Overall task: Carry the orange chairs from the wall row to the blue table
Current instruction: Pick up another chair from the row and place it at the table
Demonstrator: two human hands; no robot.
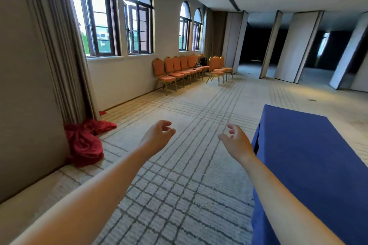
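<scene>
Far left you've got a curtain (59,45) with a red cloth (85,145) dumped on the carpet (179,185) at its foot. Your left hand (157,137) is held out in front, fingers loosely curled, nothing in it. Way past it the chairs (179,71) line the wall (123,77) under the windows (137,18), with a few more just off the row's far end and a dark bag (203,61) on one seat. Your right hand (237,143) is the same deal, loose and empty, just beside the corner of the blue-draped bench (310,155), well apart from the chairs.
</scene>
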